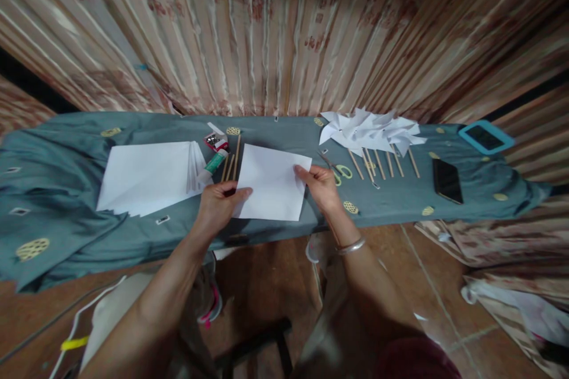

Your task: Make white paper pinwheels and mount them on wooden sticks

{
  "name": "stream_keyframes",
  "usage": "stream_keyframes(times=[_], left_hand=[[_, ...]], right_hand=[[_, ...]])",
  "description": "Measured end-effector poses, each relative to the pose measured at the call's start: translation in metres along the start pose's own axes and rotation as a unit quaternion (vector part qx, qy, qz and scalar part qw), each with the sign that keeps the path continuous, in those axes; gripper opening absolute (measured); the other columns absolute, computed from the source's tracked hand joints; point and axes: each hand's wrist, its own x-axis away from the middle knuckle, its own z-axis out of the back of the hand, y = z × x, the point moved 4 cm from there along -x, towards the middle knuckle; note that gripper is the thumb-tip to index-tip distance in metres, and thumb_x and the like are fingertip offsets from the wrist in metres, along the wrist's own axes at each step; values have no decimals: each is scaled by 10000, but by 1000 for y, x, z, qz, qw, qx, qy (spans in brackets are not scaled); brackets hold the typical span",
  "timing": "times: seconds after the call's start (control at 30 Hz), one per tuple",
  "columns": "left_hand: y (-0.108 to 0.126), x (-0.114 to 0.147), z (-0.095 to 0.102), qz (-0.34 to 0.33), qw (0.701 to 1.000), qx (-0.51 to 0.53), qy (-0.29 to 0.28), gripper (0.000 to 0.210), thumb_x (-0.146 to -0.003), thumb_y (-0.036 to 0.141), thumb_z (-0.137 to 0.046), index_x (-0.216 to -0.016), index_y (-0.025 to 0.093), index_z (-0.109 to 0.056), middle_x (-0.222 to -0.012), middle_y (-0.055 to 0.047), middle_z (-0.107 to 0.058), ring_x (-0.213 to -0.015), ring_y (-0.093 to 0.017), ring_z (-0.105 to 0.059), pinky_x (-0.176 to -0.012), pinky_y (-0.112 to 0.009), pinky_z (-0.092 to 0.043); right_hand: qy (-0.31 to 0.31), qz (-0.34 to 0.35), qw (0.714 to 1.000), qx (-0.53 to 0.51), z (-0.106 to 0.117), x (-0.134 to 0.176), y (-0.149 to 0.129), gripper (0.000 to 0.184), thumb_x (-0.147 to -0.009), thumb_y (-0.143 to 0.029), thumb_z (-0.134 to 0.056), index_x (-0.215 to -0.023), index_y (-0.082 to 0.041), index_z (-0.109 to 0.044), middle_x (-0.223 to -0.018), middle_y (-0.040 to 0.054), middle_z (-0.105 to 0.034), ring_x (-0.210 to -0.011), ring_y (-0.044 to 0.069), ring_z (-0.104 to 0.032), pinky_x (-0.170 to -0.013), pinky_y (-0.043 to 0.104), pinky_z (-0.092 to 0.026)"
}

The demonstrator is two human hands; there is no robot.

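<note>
A square sheet of white paper [272,183] is held over the front middle of the cloth-covered table. My left hand [219,206] pinches its lower left edge, thumb on top. On the right edge, near the upper corner, my right hand [320,185] grips the same sheet between thumb and fingers. Just left of the sheet lie several thin wooden sticks [236,157] and a green and white glue stick [216,163]. Scissors with pale green handles [342,173] rest beside my right hand, partly hidden by it.
A stack of white paper [144,174] lies on the left. Behind the glue is a small red pack of metal pieces [216,141]. Several white paper pinwheels [371,130] on sticks lie at the right back. Farther right are a dark phone [447,180] and a blue-framed device [486,136].
</note>
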Motion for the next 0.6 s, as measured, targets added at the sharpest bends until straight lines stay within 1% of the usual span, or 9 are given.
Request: stream_keyframes(times=[0.07,0.1,0.13,0.2,0.3,0.4,0.43,0.53,0.6], left_hand=[[-1,-3,5,-6,1000,-5,20,292,-449,385,-864,-623,185,-743,-583,1,-668,-512,-131,-533,-467,-229,-410],[-2,-4,8,-8,999,-2,31,280,-461,378,-857,-630,186,-743,-587,3,-669,-515,-130,-535,-474,-230,-413],[-2,-5,11,-11,999,2,45,268,-470,370,-851,-633,187,-743,-590,4,-671,-517,-130,-537,-480,-231,-417],[-3,-7,15,-14,998,8,67,248,-482,349,-842,-644,187,-746,-600,3,-676,-522,-132,-544,-493,-234,-427],[-5,-7,15,-15,996,34,81,249,-494,325,-836,-681,185,-753,-643,-4,-696,-544,-139,-570,-522,-246,-455],[-5,-7,9,-13,992,106,73,270,-516,307,-832,-741,181,-751,-707,-17,-720,-606,-164,-624,-577,-270,-508],[-5,-7,6,-11,988,138,67,265,-527,296,-826,-751,178,-746,-719,-22,-723,-638,-176,-643,-602,-281,-527],[-1,-8,-2,21,972,229,50,206,-568,248,-795,-745,172,-723,-737,-35,-728,-774,-217,-691,-708,-313,-571],[1,-8,-7,61,962,265,36,155,-615,223,-764,-755,176,-715,-767,-44,-735,-849,-230,-700,-756,-319,-581]], right_hand=[[10,48,992,119,13,-4,-5,419,-821,-556,-566,-776,-177,-741,-737,45,-737,-677,194,-658,-661,316,-506],[33,70,977,198,22,-5,-9,422,-885,-508,-485,-838,-175,-740,-815,65,-748,-751,208,-674,-717,327,-510],[65,88,949,295,33,-6,-13,393,-920,-439,-446,-945,-168,-731,-919,91,-750,-852,225,-681,-786,338,-502],[130,69,844,517,56,-6,-19,368,-933,-306,-414,-1150,-144,-662,-1081,155,-716,-993,266,-660,-877,377,-469],[131,31,796,590,78,-3,-19,349,-878,-215,-486,-1151,-63,-642,-1081,259,-685,-1026,346,-641,-905,449,-447],[95,-5,751,653,85,0,-14,302,-872,-212,-510,-1088,-64,-660,-988,270,-696,-970,369,-661,-846,449,-478],[84,-9,744,663,85,0,-12,291,-871,-211,-515,-1076,-70,-666,-974,266,-698,-966,371,-665,-839,444,-482],[74,-16,756,650,85,-1,-10,275,-845,-212,-552,-1059,-98,-683,-956,234,-714,-961,364,-678,-824,441,-490],[97,-27,800,591,87,-3,-9,291,-808,-250,-605,-1062,-135,-687,-952,180,-732,-935,329,-691,-797,417,-504]])
